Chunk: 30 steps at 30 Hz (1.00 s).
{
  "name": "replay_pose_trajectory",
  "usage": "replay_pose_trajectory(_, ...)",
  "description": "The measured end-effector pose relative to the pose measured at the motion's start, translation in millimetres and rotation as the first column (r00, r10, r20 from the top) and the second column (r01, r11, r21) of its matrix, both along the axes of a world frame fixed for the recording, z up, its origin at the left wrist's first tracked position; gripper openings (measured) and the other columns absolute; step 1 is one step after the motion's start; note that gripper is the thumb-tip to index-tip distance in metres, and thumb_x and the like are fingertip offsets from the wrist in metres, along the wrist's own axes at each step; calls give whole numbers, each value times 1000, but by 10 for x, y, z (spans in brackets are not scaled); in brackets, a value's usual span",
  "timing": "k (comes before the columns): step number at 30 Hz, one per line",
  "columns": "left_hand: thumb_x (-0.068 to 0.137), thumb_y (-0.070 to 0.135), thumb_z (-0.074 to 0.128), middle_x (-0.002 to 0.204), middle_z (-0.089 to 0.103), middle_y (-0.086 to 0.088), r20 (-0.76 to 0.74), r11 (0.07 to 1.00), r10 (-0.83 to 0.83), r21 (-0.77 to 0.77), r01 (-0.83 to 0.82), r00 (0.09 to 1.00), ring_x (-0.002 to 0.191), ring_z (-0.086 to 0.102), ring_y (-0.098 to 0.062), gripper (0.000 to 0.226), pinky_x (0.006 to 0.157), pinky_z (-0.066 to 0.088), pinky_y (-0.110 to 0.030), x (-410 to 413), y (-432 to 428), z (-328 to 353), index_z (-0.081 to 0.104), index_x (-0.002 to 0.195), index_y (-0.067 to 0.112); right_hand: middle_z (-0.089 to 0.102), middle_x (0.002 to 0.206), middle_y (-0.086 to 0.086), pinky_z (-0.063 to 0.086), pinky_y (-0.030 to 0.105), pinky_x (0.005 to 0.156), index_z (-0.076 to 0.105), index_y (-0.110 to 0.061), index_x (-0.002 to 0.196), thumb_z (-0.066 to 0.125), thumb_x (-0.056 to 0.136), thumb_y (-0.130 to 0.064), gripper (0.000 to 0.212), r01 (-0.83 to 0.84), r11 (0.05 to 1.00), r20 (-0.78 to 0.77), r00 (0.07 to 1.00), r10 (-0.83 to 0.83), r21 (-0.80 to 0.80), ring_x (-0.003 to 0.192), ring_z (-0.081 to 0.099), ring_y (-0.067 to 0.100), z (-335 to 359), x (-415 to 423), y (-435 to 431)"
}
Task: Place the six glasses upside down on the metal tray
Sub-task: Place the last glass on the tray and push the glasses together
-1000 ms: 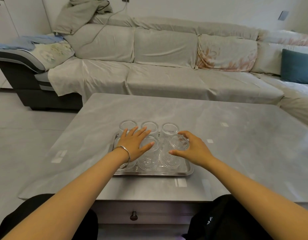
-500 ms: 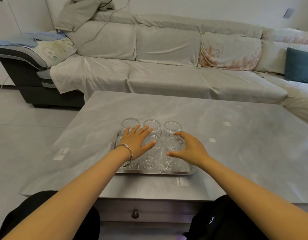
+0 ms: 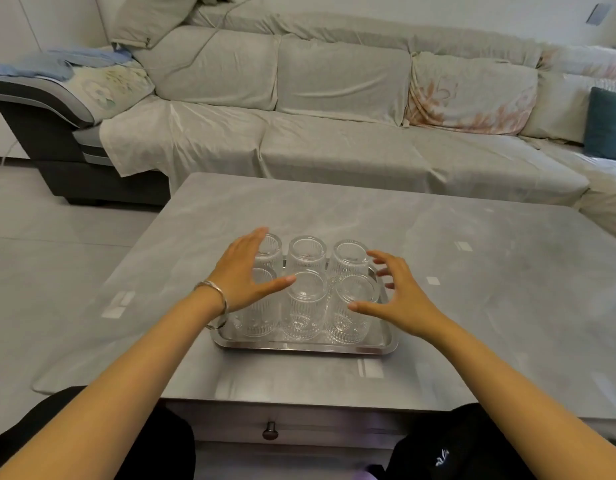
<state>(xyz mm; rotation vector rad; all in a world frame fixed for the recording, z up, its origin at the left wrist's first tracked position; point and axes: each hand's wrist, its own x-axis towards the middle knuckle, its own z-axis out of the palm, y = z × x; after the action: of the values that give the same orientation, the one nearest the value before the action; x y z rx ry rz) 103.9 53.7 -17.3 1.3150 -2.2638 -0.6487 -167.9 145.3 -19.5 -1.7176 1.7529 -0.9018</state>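
Observation:
Several clear ribbed glasses stand upside down in two rows on the metal tray [image 3: 301, 345] on the grey table. The front middle glass [image 3: 304, 306] and front right glass [image 3: 351, 311] show fully. The back middle glass [image 3: 306, 252] stands behind them. My left hand [image 3: 246, 273], with a bracelet at the wrist, hovers open over the two left glasses and partly hides them. My right hand [image 3: 398, 299] is open with spread fingers beside the right glasses, holding nothing.
The grey marble-look table [image 3: 472, 289] stretches wide to the right and behind the tray. A drawer knob [image 3: 270, 429] sits under the front edge. A covered sofa [image 3: 334, 133] stands behind the table. My dark-clothed knees are at the bottom.
My right hand has let go of the front right glass and moved off to the right. My left hand has lifted and shifted left. The view has tilted slightly.

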Motion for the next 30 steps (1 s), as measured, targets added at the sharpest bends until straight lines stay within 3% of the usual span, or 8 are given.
replay_pose_trajectory(3, 46, 72, 68, 158, -2, 5, -159, 971, 39, 240, 0, 987, 141, 11, -11, 130, 112, 19, -33, 183, -40, -97, -9, 144, 32, 9, 155, -15, 25, 24, 104, 1, -44, 146, 84, 47, -59, 129, -72, 987, 104, 993, 58, 140, 133, 22, 3, -89, -84, -7)
replay_pose_trajectory(7, 40, 60, 78, 158, 1, 3, -155, 931, 35, 364, 24, 987, 134, 13, -2, 143, 109, 21, -28, 297, -34, -291, -19, 141, 33, -4, 159, -17, 18, 20, 107, -18, -42, 144, 87, 47, -54, 143, -151, 957, 193, 976, 103, 249, 138, 10, -1, -241, -77, -53)
replay_pose_trajectory(10, 35, 60, 81, 158, 3, 2, -143, 918, 31, 395, 29, 989, 142, 12, -11, 148, 111, 19, -30, 294, -64, -337, -20, 141, 33, -4, 158, -17, 18, 19, 107, -20, -41, 143, 88, 48, -48, 144, -176, 943, 195, 973, 123, 281, 137, 11, -2, -248, -75, -127)
replay_pose_trajectory(15, 32, 60, 83, 157, 6, 6, -106, 902, -11, 428, 56, 994, 142, 18, -14, 152, 116, 21, -35, 298, -118, -376, -17, 143, 31, -5, 159, -12, 19, 32, 117, -22, -38, 144, 88, 47, -45, 147, -211, 924, 206, 967, 150, 319, 144, 11, 10, -282, -110, -177)
replay_pose_trajectory(17, 36, 55, 86, 157, 9, 6, -107, 900, -38, 429, 81, 993, 141, 21, -14, 150, 116, 22, -38, 295, -131, -396, -14, 144, 29, -5, 159, -11, 19, 31, 116, -23, -39, 143, 89, 47, -42, 147, -215, 920, 198, 968, 156, 327, 142, 14, 9, -307, -101, -189)
replay_pose_trajectory(21, 36, 53, 86, 156, 10, 7, -120, 906, -19, 417, 68, 993, 139, 21, -11, 148, 115, 20, -31, 298, -144, -423, -11, 145, 26, -1, 159, -8, 22, 41, 118, -24, -37, 143, 91, 50, -35, 148, -221, 921, 204, 966, 161, 322, 143, 21, 15, -330, -86, -233)
replay_pose_trajectory(26, 34, 58, 84, 146, 21, 16, -156, 922, -36, 375, 93, 987, 130, 29, -5, 141, 106, 25, -21, 288, -136, -430, -1, 143, 33, 1, 159, -8, 22, 40, 117, -20, -35, 145, 90, 49, -38, 146, -204, 932, 182, 971, 154, 301, 143, 21, 15, -339, -88, -240)
replay_pose_trajectory(30, 33, 60, 83, 151, 21, 9, -161, 932, -28, 353, 84, 987, 133, 30, -9, 141, 109, 25, -26, 282, -142, -451, 1, 144, 32, 0, 159, -7, 21, 35, 117, -16, -35, 146, 89, 48, -42, 144, -178, 942, 168, 977, 133, 286, 144, 17, 15, -351, -99, -245)
